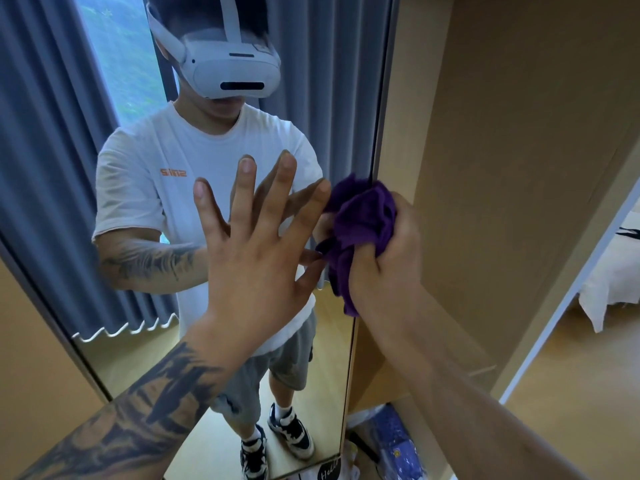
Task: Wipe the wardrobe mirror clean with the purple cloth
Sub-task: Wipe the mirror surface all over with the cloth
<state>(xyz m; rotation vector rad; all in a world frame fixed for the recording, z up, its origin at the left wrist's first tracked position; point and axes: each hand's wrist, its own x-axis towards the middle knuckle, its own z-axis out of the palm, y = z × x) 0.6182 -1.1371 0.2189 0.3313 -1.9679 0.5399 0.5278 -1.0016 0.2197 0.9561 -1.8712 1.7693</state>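
**Flat palm, bunched cloth at the mirror's edge**

Left hand [258, 251] is up on the mirror [104, 306], fingers straight and fanned wide, tips meeting their own reflection on the glass, so that is a flat press with nothing held. The tattooed forearm runs in from the lower left.

Over to the right hand [388, 251]: fingers curled tight round the cloth [360, 220], a purple wad bunched in the fist, folds spilling out above the knuckles and a tail hanging below the wrist. The cloth sits right at the mirror's right edge, at about chest height in the reflection, just beside the left index fingertip. Whether the wad is actually touching the glass, hard to tell from here.

In the glass: the person in a white T-shirt, grey shorts and dark-and-white trainers, blue curtains behind and a strip of window.

To the right of the mirror, the tan wardrobe panel [519, 133]. Down at the bottom, by the foot of the mirror, a blue plastic-wrapped bundle [398, 441]. Far right, through an opening, a bed corner [609, 278] with white sheets over a wood floor.
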